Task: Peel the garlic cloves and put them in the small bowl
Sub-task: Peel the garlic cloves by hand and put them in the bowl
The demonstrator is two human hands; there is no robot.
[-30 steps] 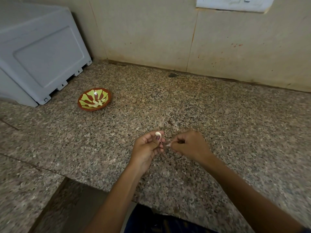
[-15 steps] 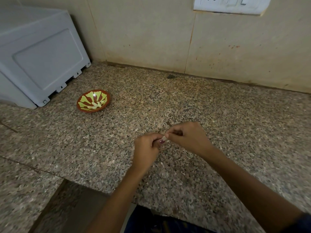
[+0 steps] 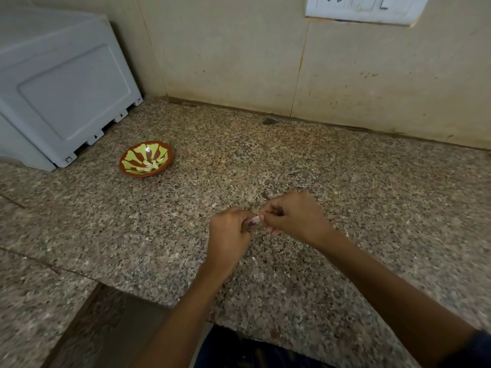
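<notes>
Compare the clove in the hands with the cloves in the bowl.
The held clove is pinched between the left hand and right hand, above the counter; the bowl cloves lie loose in the bowl. The held clove shows purplish skin; the bowl cloves look bare and pale. Both are small garlic cloves.

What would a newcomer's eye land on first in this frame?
Probably the two hands meeting at centre over the speckled granite counter: the left hand and right hand both pinch a small garlic clove. Next, the bright red and yellow small bowl at left, holding pale peeled cloves, beside a grey appliance.
</notes>
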